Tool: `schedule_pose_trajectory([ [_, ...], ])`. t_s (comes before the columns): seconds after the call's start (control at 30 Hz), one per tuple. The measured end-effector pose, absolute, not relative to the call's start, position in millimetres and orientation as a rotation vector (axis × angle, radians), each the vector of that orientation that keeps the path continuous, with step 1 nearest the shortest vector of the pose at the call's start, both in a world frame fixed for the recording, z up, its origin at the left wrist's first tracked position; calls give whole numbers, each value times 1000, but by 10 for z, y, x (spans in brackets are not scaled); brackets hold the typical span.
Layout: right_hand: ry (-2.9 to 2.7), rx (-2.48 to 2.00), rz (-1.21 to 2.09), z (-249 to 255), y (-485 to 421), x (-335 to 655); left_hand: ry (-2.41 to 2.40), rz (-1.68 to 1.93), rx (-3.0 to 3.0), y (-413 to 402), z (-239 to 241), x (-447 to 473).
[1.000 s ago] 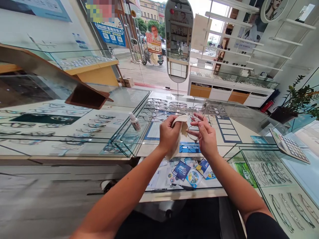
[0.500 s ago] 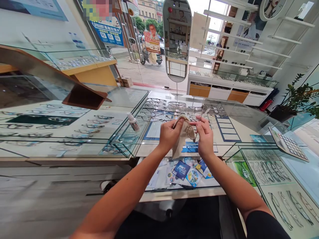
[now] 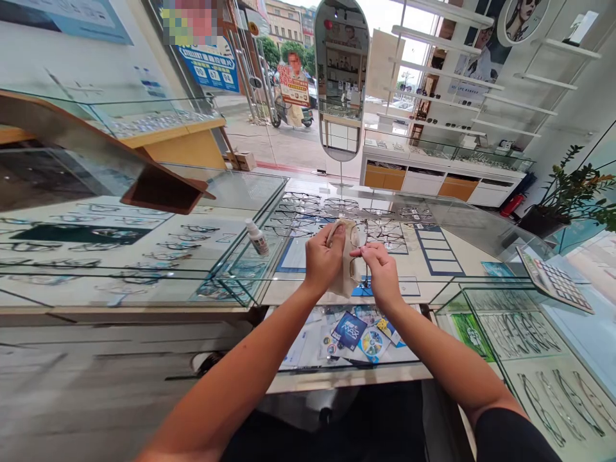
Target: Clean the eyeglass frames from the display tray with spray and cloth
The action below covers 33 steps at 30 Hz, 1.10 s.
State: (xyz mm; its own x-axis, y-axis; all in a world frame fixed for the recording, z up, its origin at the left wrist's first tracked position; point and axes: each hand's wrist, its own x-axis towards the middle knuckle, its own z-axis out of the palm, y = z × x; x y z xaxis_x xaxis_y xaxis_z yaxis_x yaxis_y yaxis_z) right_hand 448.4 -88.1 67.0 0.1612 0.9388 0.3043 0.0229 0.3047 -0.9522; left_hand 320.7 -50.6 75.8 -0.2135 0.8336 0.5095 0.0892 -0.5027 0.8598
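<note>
My left hand [image 3: 323, 256] is closed around a beige cleaning cloth [image 3: 342, 281], its thumb uppermost, and the cloth hangs below the fingers. Just right of the cloth is a pair of thin-rimmed eyeglasses [image 3: 355, 277], turned on end with one lens above the other. My right hand [image 3: 382, 273] pinches the glasses near their middle. The cloth lies against the lens side; whether it wraps a lens is hidden. Behind both hands, several eyeglass frames [image 3: 341, 205] lie in rows on the glass counter.
A white spray bottle [image 3: 256, 237] stands on the counter to the left. A calculator [image 3: 556, 279] rests on the right-hand case. Leaflets [image 3: 350, 330] lie below the hands. An oval mirror [image 3: 341, 83] and a potted plant [image 3: 553, 199] stand beyond. A brown stand [image 3: 163, 186] juts in at left.
The right hand has moved left and slightly down, and the glasses have turned and shifted left with it. The left hand and cloth have moved slightly left, and the cloth is more bunched.
</note>
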Motion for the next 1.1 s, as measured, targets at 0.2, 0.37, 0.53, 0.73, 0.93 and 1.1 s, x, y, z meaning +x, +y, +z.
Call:
schedule_pose_trajectory([
  [0.2, -1224, -1019, 828, 686, -884, 4481, 918, 1706, 1576, -520, 748, 3205],
  [0.37, -1245, -1005, 822, 692, -856, 4504, 843, 1647, 1377, -439, 742, 3205],
  [0.53, -1314, -967, 856, 684, -799, 4542, 755, 1543, 1229, -349, 728, 3196],
  [0.73, -1398, -899, 864, 681, -738, 4583, 666, 1395, 1065, -266, 658, 3178],
  [0.93, -1479, -857, 849, 659, -705, 4603, 545, 1201, 1047, -237, 605, 3186],
  [1.1, -1416, -859, 998, 648, -675, 4610, 509, 1213, 1122, -238, 638, 3158],
])
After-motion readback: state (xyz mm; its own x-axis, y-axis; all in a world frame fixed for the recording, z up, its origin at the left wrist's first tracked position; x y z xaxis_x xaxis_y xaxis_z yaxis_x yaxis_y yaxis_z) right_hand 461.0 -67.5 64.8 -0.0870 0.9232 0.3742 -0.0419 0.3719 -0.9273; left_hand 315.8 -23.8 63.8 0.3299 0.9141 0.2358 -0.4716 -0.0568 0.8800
